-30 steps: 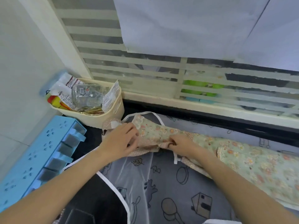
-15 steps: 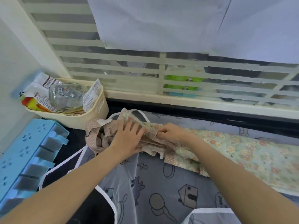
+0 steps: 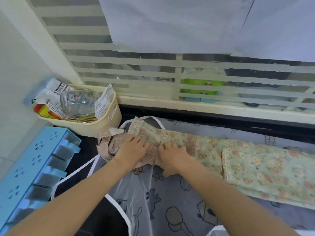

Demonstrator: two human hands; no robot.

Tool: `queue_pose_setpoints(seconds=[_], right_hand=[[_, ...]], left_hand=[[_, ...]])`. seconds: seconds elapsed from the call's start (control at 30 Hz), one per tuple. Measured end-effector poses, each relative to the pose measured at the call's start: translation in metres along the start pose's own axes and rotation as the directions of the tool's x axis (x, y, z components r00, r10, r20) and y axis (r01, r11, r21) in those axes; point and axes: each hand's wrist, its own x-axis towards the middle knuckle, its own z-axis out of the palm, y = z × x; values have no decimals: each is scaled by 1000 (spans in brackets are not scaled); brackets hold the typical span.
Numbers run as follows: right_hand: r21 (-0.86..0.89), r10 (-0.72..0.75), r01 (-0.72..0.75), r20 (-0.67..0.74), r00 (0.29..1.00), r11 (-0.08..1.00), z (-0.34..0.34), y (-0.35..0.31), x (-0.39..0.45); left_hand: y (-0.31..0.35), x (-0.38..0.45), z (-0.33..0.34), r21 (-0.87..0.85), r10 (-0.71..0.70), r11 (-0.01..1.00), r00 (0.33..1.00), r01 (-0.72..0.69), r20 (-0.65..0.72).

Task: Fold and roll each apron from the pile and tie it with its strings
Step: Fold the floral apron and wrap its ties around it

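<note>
A green floral apron (image 3: 252, 166) lies folded into a long strip across the counter, its narrow end to the left. Its brown dotted strings (image 3: 109, 142) sit bunched at that left end. My left hand (image 3: 133, 149) lies on the brown dotted part with fingers spread and nearly straight. My right hand (image 3: 172, 154) presses the same end just to the right, fingers bent onto the cloth. Under both lies a translucent grey printed apron (image 3: 153, 198) with white trim.
A cream basket (image 3: 102, 123) holding a glass jar and packets stands at the back left, close to the strings. A blue plastic rack (image 3: 32, 166) runs along the left. A striped window and sill close off the back.
Both hands have shifted onto the apron's left end and lie flatter on it. The right hand has let go of its pinch. The dotted strings show more at the left.
</note>
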Motion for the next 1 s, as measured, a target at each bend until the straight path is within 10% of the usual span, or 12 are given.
queue_pose_setpoints(seconds=[0.1,0.27,0.57,0.63,0.93,1.0], right_hand=[[-166,23,-46,-137,990,985,16,-14,1],[25,60,-55,-268,961,998,12,-3,7],[538,-25,219,-344,939,814,-30,22,-4],[552,-114,234,-243,963,800,-32,17,-6],[427,-166,166,-37,985,889,-11,36,-27],[461,-105,141,-101,989,876,-14,48,-38]], left_hand=[[1,-10,-1,-157,30,988,989,-7,144],[24,-5,-13,-180,-112,960,881,215,459],[-3,23,-34,-18,-67,997,993,70,98],[-5,17,-43,7,-48,999,979,48,197],[8,20,-57,38,-60,996,327,75,943],[20,41,-69,-24,-11,996,382,86,924]])
